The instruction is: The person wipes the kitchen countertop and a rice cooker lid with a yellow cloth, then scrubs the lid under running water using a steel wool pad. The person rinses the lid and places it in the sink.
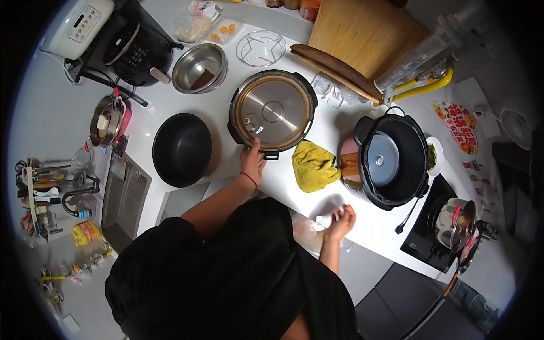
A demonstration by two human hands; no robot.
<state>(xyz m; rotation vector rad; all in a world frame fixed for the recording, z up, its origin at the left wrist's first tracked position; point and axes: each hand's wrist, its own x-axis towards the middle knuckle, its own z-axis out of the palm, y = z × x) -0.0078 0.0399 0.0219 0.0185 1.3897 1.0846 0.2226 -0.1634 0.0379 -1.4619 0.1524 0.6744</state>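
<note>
My left hand (252,165), with a red cord at the wrist, grips the near rim of a pressure cooker lid (293,100). The lid lies underside up on the white countertop (272,180), showing its metal disc and sealing ring. Left of it stands a black inner pot (180,148). My right hand (341,223) is over the counter's front edge with its fingers curled; whether they hold something small is unclear. Beyond that hand lies a crumpled yellow cloth (314,165). To the right is the uncovered pressure cooker body (412,148), its round heating plate (380,159) visible inside.
A steel bowl (193,61) with a dark piece inside and a wire steaming rack (261,48) stand behind the lid. Cutting boards (361,34) lean at the back. The sink (125,193) is left; a hob (418,229) with a lidded pot (452,223) is right.
</note>
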